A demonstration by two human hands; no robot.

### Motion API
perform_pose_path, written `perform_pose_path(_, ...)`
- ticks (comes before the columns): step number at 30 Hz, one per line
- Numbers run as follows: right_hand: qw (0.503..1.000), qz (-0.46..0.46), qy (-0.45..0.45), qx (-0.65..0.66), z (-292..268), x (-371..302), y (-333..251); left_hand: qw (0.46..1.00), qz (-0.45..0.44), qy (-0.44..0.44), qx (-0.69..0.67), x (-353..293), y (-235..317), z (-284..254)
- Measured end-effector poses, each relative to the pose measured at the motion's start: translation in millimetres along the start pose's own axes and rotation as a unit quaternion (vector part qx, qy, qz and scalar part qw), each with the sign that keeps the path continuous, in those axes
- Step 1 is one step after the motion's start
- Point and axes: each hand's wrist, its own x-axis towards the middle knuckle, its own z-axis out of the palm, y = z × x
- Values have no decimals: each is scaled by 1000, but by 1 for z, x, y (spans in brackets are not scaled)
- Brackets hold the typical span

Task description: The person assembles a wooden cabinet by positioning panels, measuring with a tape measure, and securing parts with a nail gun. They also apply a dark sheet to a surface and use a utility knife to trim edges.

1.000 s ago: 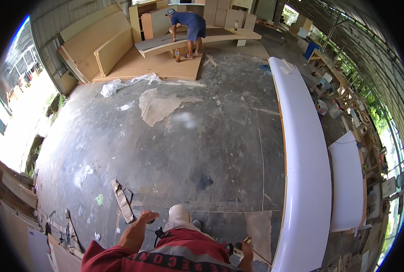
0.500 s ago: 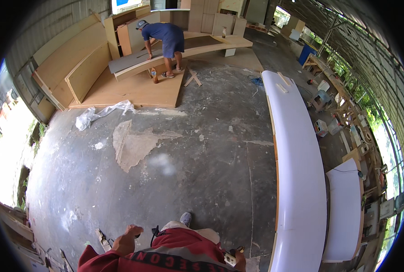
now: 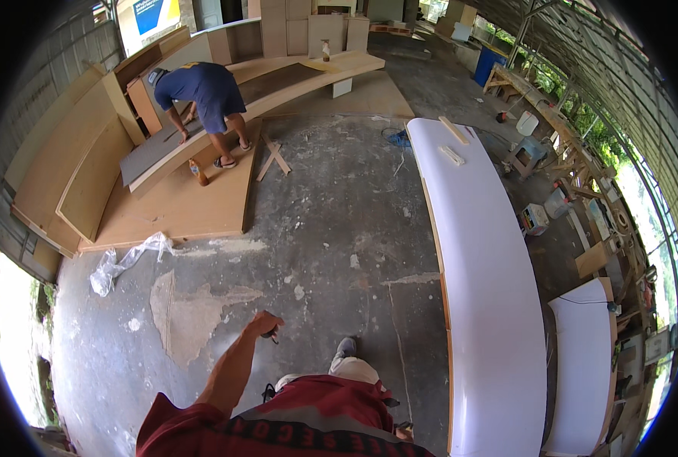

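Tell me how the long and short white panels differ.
The long white panel reaches much farther forward than the short white panel. A wooden strip lies on the long white panel's far end; a thin dark cord crosses the short white panel's. Both have white faces and wood-coloured edges.

I list, from my remote feed: 1 small dark object (image 3: 272,333), kind unclear, held in the left hand (image 3: 263,323), thin tip projecting below; 1 item (image 3: 403,426) at the right hand (image 3: 405,434), mostly hidden.

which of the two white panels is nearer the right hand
The long panel, with light strips on its far end; the shorter panel lies farther right.
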Motion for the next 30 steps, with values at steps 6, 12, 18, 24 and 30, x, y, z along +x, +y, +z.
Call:
perform_pose_path(6,990,-53,97,-83,-1,104,-277,996,-83,9,-24,95,-7,-7)
perform_pose_path(12,969,-141,151,-136,19,174,-550,951,-301,-65,7,146,44,-45)
perform_pose_path(18,989,-100,110,27,79,217,-695,939,-316,45,-132,312,149,-130)
perform_pose_path(24,993,-39,106,16,118,263,-819,993,-82,84,12,538,470,-201)
perform_pose_path(30,988,-49,114,-91,130,294,-1016,995,49,84,20,713,772,-198)
